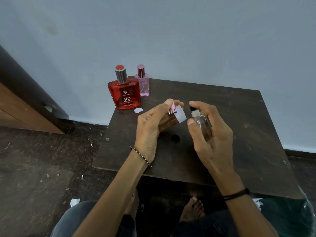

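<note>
Above a small dark wooden table (239, 134), my right hand (210, 134) grips a clear glass spray bottle (202, 122); its black nozzle is uncovered and the index finger curls over the top. My left hand (152, 127) holds a shiny pink cap (172, 109) together with a white paper strip (180, 114) between thumb and fingers, the strip facing the nozzle. A red perfume bottle (124, 94) with a silver cap stands at the table's back left corner. Just behind it stands a smaller pink bottle (143, 82).
A small pile of white paper strips (138, 110) lies beside the red bottle. A pale wall rises right behind the table. Dark speckled floor with paper scraps lies to the left, a wooden door (20, 106) at far left. My knees and bare feet sit below the table's front edge.
</note>
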`<state>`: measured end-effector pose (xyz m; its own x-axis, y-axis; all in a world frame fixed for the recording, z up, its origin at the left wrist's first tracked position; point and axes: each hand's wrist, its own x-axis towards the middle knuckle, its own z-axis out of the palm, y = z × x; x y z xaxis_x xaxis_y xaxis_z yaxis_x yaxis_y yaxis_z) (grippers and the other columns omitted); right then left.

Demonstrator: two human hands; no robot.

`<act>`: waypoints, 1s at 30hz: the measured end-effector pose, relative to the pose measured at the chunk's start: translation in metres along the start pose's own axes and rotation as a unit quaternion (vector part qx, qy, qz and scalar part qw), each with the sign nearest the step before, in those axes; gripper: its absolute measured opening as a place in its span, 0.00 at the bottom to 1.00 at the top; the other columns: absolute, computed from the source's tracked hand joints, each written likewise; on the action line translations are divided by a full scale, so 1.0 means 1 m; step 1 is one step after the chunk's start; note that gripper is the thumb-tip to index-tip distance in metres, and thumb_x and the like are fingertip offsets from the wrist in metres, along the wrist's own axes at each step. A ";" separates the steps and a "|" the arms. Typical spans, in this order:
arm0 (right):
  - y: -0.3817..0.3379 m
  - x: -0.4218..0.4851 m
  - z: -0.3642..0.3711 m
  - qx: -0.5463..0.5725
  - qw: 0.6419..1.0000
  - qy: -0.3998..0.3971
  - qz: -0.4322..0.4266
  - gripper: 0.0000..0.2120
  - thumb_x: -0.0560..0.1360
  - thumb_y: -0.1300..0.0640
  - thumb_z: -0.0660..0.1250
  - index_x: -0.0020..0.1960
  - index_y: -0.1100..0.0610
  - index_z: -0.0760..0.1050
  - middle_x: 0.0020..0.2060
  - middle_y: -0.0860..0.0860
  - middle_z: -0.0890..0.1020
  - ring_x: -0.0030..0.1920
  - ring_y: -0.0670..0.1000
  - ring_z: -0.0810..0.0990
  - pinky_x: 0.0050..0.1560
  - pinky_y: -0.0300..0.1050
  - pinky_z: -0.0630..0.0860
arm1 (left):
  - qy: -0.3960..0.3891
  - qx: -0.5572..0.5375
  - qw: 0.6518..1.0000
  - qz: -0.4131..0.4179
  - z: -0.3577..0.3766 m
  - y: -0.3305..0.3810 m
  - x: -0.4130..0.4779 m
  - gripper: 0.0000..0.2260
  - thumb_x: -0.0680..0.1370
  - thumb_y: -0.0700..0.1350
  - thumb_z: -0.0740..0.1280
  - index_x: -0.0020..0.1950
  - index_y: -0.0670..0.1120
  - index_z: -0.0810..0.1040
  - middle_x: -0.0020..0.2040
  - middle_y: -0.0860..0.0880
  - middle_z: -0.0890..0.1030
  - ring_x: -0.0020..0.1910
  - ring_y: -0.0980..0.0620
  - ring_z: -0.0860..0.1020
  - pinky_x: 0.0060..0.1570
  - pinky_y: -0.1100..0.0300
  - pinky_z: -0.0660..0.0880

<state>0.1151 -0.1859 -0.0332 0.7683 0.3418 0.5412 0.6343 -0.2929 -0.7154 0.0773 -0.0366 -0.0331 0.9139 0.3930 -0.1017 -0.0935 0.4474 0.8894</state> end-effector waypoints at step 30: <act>-0.007 -0.001 0.011 0.028 0.997 0.003 0.078 0.17 0.74 0.45 0.74 0.61 0.49 0.79 0.52 0.33 0.80 0.53 0.32 0.80 0.49 0.25 0.76 | 0.020 -0.042 0.999 0.000 0.003 0.000 0.002 0.14 0.74 0.54 0.71 0.53 0.46 0.88 0.55 0.44 0.87 0.57 0.46 0.85 0.55 0.54 0.82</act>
<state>0.1093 -0.1747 -0.0336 0.8573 0.2911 0.4246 0.5022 -0.2919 -0.8140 0.0800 -0.0383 -0.0320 0.8972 0.4245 -0.1215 -0.1273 0.5122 0.8494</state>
